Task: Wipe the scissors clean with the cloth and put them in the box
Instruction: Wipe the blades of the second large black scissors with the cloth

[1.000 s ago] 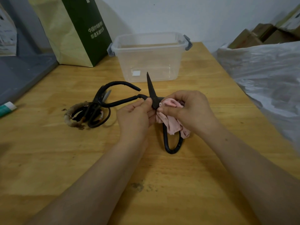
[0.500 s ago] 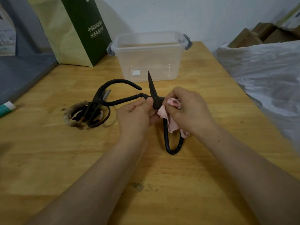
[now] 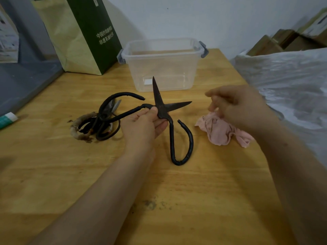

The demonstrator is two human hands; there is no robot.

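In the head view I see the left hand (image 3: pixel 141 126) holding the black scissors (image 3: pixel 160 105) at the spot where the two blades cross, with the thumb on top and the fingers under. The blades are spread wide apart, one pointing up at the box (image 3: pixel 162 68) and one pointing to the right. One big loop handle hangs down toward me over the wooden table (image 3: pixel 177 191) and the other goes off to the left. The right hand (image 3: pixel 238 106) is blurry, with its fingers bent loosely just over the pink cloth (image 3: pixel 219 131), and I cannot tell if it is pinching the cloth or not. The cloth sits crumpled on the table, to the right of the scissors and apart from them. The clear box stands open at the back of the table. A pile of old scissors (image 3: pixel 99 124) lies left of the left hand, and a green bag (image 3: pixel 92 32) stands behind it
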